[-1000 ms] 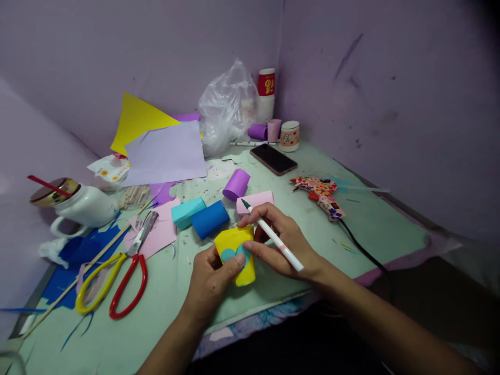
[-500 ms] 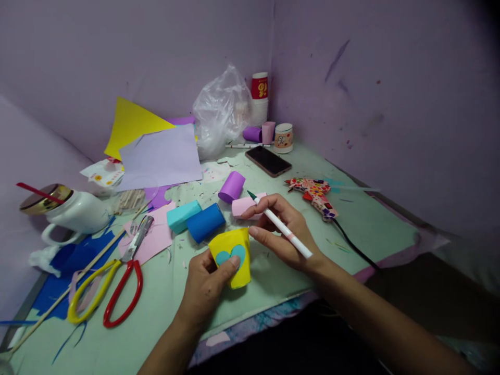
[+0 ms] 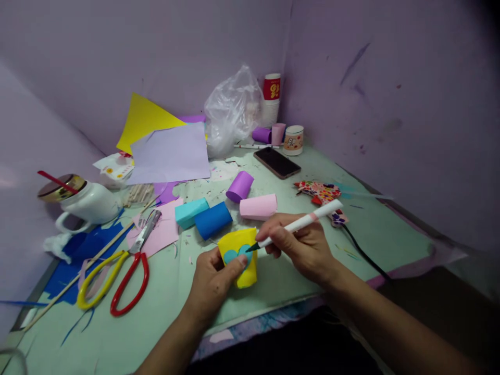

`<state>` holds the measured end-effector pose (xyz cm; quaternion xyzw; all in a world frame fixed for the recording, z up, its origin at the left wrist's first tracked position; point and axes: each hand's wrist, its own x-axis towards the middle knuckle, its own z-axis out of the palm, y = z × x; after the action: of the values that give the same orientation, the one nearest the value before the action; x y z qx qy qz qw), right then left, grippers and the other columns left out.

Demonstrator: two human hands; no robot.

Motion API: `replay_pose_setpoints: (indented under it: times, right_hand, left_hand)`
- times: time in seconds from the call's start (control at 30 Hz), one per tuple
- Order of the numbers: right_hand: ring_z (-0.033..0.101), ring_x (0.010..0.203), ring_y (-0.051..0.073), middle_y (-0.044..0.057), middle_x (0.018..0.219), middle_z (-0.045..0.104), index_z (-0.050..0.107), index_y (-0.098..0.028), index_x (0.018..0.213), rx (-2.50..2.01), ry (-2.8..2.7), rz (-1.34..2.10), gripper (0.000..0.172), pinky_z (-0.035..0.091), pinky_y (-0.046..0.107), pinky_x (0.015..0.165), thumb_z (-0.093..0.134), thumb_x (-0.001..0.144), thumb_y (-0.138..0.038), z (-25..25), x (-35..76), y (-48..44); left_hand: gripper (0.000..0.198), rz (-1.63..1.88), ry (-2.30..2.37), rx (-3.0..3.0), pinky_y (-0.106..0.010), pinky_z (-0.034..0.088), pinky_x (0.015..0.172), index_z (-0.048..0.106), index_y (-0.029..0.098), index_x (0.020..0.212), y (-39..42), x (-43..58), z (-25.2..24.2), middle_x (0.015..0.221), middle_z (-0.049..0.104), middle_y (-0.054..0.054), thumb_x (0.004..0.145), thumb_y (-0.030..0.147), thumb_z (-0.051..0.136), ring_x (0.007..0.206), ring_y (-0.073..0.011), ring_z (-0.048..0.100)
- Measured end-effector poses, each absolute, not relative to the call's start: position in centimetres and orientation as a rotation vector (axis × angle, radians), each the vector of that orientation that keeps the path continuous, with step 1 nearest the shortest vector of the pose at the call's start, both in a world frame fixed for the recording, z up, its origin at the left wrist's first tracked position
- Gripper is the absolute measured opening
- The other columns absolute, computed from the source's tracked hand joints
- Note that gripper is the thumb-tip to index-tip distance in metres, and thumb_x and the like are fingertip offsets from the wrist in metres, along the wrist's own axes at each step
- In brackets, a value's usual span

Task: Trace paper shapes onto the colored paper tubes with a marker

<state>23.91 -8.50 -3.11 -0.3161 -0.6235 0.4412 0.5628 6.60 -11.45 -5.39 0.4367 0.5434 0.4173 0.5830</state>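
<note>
My left hand [image 3: 216, 278] grips a small yellow paper cup [image 3: 250, 276], its thumb lying over the blue-green heart [image 3: 231, 255] on the front. Between the fingers of my right hand [image 3: 300, 247] is a white marker [image 3: 308, 221] with a dark green tip. That tip is at the heart's upper right lobe; whether it touches cannot be made out. Just beyond the cup lie several more paper cups on their sides: a dark blue cup [image 3: 213, 220], a turquoise cup [image 3: 191, 212], a pink cup [image 3: 258, 207] and a purple cup [image 3: 239, 186].
Scissors [image 3: 130, 260] with yellow and red handles lie at left, near a white mug [image 3: 91, 203] and a long thin stick. A phone [image 3: 277, 162] and a flowered glue gun [image 3: 320, 194] with a black cord lie at right. Behind are paper sheets [image 3: 170, 153] and a plastic bag [image 3: 232, 112].
My right hand has turned the marker and brought its tip down to the heart; before, the tip pointed up and away above the cup. The whole view has shifted slightly.
</note>
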Motion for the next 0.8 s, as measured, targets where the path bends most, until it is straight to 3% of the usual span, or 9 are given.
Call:
replay_pose_setpoints:
  times: [0.2,0.8]
  right_hand:
    - [0.052,0.047,0.009,-0.001,0.055,0.061,0.064,-0.017,0.066,-0.756,-1.653,0.82,0.012,0.042,0.02,0.043,0.067,0.077,-0.021,-2.8,23.0,-8.7]
    - [0.057,0.046,0.011,0.001,0.057,0.066,0.063,-0.018,0.068,-0.777,-1.838,0.693,0.011,0.045,0.02,0.042,0.062,0.079,-0.017,-3.4,22.7,-8.6]
  left_hand:
    - [0.03,0.966,1.245,1.032,-0.022,0.04,0.049,0.069,0.012,0.071,-11.3,6.9,-4.3,0.061,0.061,-0.001,0.063,0.04,0.076,0.055,-0.0127,0.051]
    - [0.021,0.955,1.091,1.012,-0.023,0.039,0.055,0.066,0.015,0.073,-11.3,6.7,-5.1,0.063,0.057,0.001,0.067,0.034,0.073,0.058,-0.0125,0.047]
